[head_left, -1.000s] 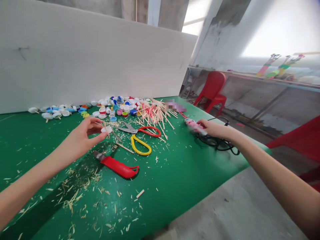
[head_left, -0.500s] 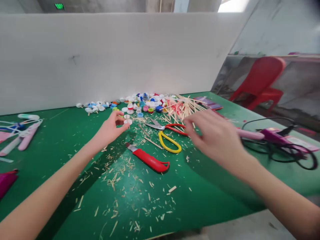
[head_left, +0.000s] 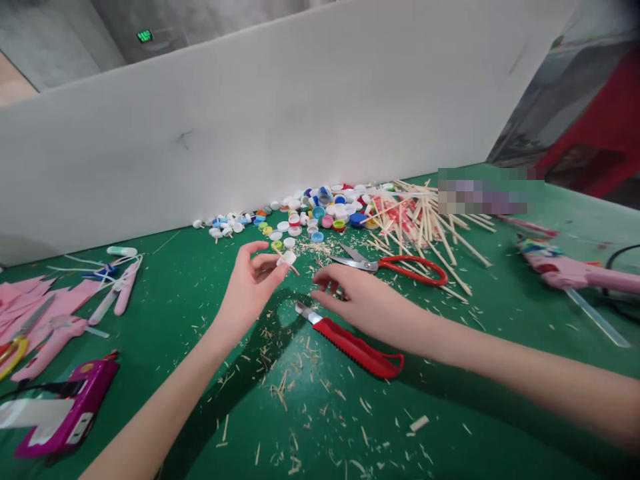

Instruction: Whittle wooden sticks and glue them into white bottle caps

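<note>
My left hand pinches a white bottle cap between thumb and fingertips. A short thin wooden stick pokes out of that cap toward the right. Just across from it, my right hand hovers with bent fingers and thumb apart, nothing visible between them. Below the right hand lies a red utility knife with its blade out, pointing up-left. Behind that hand rest scissors with a red handle; the hand and wrist hide part of them.
Assorted bottle caps and wooden sticks are heaped along the white panel. Shavings litter the green table. At left are pink sheets and a magenta device; at right, a pink glue gun.
My right hand has come left, from beside the scissors to near the cap in my left hand. The camera view has turned left and tilted. My left hand still grips the cap.
</note>
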